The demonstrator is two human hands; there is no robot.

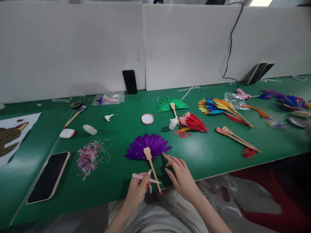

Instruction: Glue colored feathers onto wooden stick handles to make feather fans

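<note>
A purple feather fan (pixel 137 148) with a wooden handle (pixel 154 173) lies on the green table near its front edge. My left hand (pixel 139 187) pinches a pale pink tweezers-like tool (pixel 141 177), whose far end crosses the handle's lower part. With fingers spread, my right hand (pixel 181 176) rests at the fan's right side, its index fingertip by the right-hand feathers and nothing in its grasp. Left of the fan is a scattered pile of pink, white and purple sequins (pixel 90 157).
A phone (pixel 50 178) lies at the left. Behind the fan are a round white lid (pixel 147 119), a small white bottle (pixel 173 123), a green fan (pixel 163 105) and red feathers (pixel 196 123). Wooden sticks (pixel 239 139) lie at the right; a white partition (pixel 189 45) stands behind.
</note>
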